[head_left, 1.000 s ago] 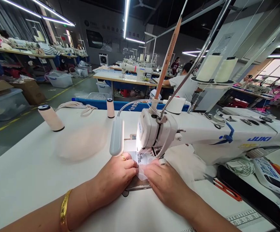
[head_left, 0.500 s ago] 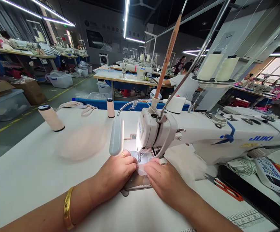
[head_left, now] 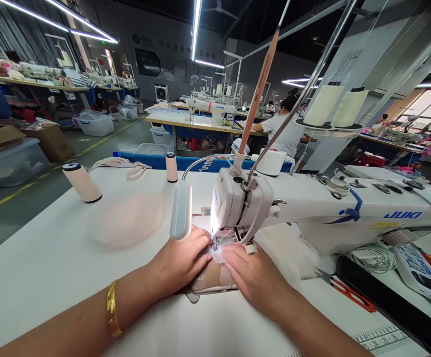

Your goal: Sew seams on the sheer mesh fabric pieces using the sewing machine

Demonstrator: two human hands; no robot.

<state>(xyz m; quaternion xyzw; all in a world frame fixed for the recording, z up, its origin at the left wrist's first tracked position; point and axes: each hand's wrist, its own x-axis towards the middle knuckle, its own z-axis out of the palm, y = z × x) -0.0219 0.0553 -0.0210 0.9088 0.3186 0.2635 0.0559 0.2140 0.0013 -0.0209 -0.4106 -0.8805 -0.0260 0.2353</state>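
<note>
A small piece of sheer whitish fabric lies under the needle area of a white JUKI sewing machine. My left hand is at the left of the presser foot, its fingers bent and closed on the fabric's edge. On the other side my right hand holds the fabric's right edge, fingertips close together just in front of the foot. The fingers partly cover the piece. Below the hands shows the machine's plate.
A lamp hangs beside the needle head. Peach thread cones and a pale sheer pile lie left. More sheer fabric, a black phone-like object and orange-handled snips lie right. A co-worker sits beyond.
Both hands have shifted slightly away from me towards the needle, and the fabric has moved further under the foot. The left fingers have spread a little, with the thumb lower.
</note>
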